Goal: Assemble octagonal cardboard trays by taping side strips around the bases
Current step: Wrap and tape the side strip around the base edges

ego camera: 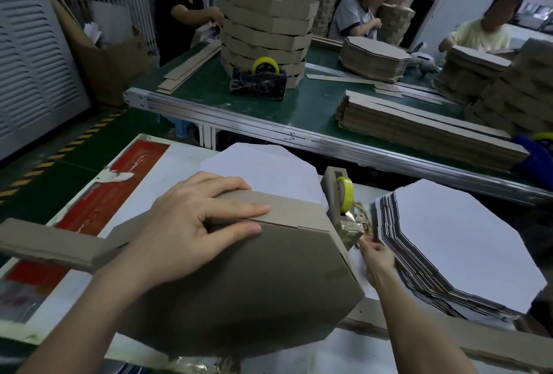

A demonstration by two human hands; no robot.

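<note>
Brown octagonal cardboard base (239,284): plain brown face up, tilted, at centre front. Brown cardboard side strip (287,209): folded against the base's far edges, with its free length running out to the left. Stack of white-faced octagonal cardboard bases (463,245): flat at the right, edges fanned. Yellow-green tape roll (344,194): upright in its dispenser, between base and stack.

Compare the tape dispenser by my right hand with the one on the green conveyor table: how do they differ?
The near tape dispenser has a tan body; the far tape dispenser is black, marbled. The near one stands beside the stack of white octagonal bases; the far one before a stack of finished trays. The right hand reaches the near one's cutter end; nothing touches the far one. Both carry yellow tape.
</note>
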